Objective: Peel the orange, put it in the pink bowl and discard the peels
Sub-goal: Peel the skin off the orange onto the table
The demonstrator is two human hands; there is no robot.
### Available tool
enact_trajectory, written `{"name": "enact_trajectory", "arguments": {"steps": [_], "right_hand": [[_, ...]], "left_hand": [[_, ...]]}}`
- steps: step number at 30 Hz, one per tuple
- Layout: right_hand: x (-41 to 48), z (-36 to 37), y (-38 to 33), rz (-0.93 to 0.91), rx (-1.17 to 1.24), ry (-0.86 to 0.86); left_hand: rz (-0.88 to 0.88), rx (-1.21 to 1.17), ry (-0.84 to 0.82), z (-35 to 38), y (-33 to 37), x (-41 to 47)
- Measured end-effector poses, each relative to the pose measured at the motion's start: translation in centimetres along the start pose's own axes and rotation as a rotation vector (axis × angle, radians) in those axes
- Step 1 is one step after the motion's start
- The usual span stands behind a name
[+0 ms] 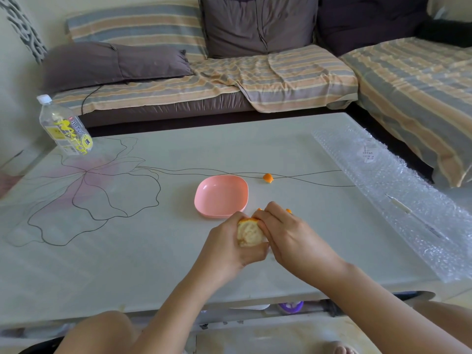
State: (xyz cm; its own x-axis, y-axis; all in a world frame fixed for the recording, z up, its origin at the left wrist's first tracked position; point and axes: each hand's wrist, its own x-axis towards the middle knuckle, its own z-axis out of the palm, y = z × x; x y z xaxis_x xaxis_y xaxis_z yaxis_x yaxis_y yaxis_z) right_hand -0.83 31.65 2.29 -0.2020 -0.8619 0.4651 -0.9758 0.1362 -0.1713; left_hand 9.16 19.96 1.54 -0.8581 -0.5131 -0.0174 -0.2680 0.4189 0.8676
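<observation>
Left hand (229, 249): curled round the orange (247, 233), cradling it from below to keep it steady for peeling.
Right hand (288, 233): fingers bent over the orange's far side, apparently picking at the rind left there.
Orange: just in front of the bowl, held above the table; the near face is bare white pith, with an orange strip along the top.
Progress: by my reading mostly peeled, not yet ready for the bowl.
Bowl (221, 195): pink and empty, kept close so the fruit can drop straight in.
Peel scrap (268, 178): just right of the bowl's far corner, set aside for discarding.
Bubble wrap (398, 200): well right of the bowl.
Bottle (65, 126): far left of the bowl, standing at the table (153, 264) corner.
</observation>
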Motion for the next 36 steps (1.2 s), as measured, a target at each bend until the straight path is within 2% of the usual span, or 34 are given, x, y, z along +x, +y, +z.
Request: {"name": "enact_trajectory", "arguments": {"steps": [2, 6, 10, 16, 20, 25, 30, 32, 36], "right_hand": [[0.1, 0.0, -0.1, 0.038, 0.043, -0.017], [0.2, -0.2, -0.3, 0.178, 0.339, 0.008], [0.0, -0.8, 0.2, 0.287, 0.559, -0.104], [-0.5, -1.3, -0.5, 0.204, 0.402, -0.023], [-0.3, -0.8, -0.6, 0.171, 0.215, -0.091], [0.1, -0.8, -1.0, 0.22, 0.214, -0.131], [0.4, 0.0, -0.4, 0.297, 0.182, -0.079], [0.8, -0.2, -0.1, 0.368, 0.262, -0.011], [1.7, -0.4, 0.0, 0.653, 0.578, 0.064]], "left_hand": [[0.01, 0.009, 0.004, 0.0, 0.0, 0.0], [0.039, 0.024, 0.017, -0.5, 0.2, 0.1], [0.049, -0.007, 0.01, -1.1, 0.7, -0.1], [0.083, 0.032, -0.024, -1.2, 1.2, -0.7], [0.074, 0.054, -0.034, -0.7, 1.0, -0.7], [0.066, 0.069, -0.032, -0.4, 0.9, -0.6], [0.07, 0.031, -0.052, -0.3, 1.2, -0.5], [0.085, 0.014, -0.054, -0.2, 1.3, -0.2], [0.12, -0.161, -0.034, 0.2, 1.6, 0.0]]}}
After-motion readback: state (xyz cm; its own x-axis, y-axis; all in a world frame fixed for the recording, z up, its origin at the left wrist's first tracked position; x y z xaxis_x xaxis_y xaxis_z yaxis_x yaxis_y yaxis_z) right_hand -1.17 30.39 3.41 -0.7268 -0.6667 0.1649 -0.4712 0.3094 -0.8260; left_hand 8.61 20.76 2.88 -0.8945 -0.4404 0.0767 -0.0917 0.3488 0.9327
